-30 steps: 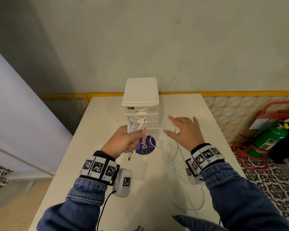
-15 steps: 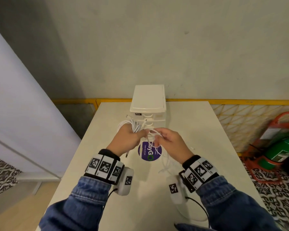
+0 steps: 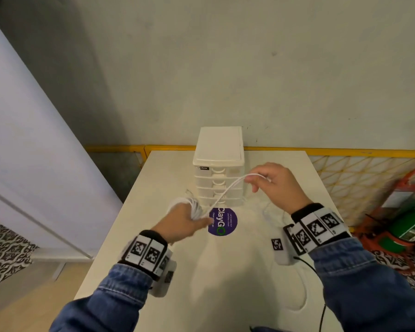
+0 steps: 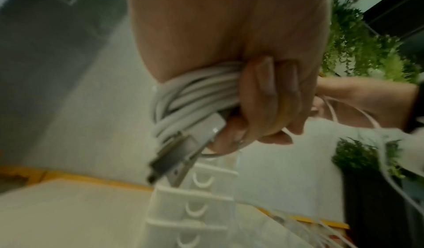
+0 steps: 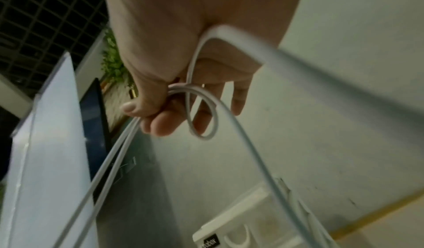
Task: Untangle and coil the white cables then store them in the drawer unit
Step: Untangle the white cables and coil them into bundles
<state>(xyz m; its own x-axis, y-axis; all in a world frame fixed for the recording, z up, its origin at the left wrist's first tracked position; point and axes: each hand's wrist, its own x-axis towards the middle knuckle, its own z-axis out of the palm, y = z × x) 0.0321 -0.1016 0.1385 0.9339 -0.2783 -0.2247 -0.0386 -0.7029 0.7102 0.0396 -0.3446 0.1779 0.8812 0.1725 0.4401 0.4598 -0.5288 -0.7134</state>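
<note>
Both grips hold white cable: left hand [image 3: 181,220] fisted round the coil [image 4: 195,95], right hand [image 3: 277,185] pinching a strand [image 3: 225,194].

Both arms were in blue denim sleeves [image 3: 120,293] with buttoned-looking cuffs. Each wrist had a black band [image 3: 145,251] covered in white tiles printed with black square codes, same on the right band [image 3: 318,227]. A small white camera box [image 3: 279,250] with its own code tag hung under each wrist, thin black wire [image 3: 321,293] trailing off.
</note>
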